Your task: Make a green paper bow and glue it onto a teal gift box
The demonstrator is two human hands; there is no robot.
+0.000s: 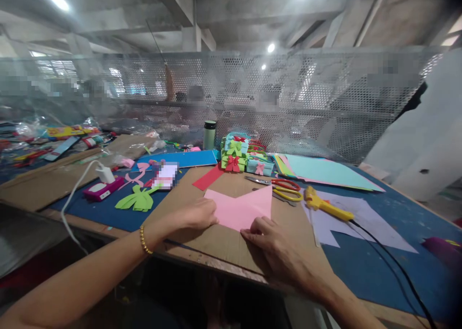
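A pink sheet [240,210] with a V-shaped notch in its far edge lies on a piece of cardboard [216,244] in front of me. My left hand [204,213], with a gold beaded bracelet [143,240] on the wrist, has its fingers curled on the sheet's left edge. The near right edge is pinched between the thumb and fingers of my right hand [265,232]. Just beyond the sheet on the right lie scissors with red handles [285,183] and scissors with yellow handles [287,194].
A yellow glue gun [327,204] with a black cord rests on white paper at right. Small bow-trimmed foam bags [234,155] stand behind, near coloured sheets [325,171] and a green bottle [209,135]. Leftward are a green bow [135,199] and purple power strip [103,189].
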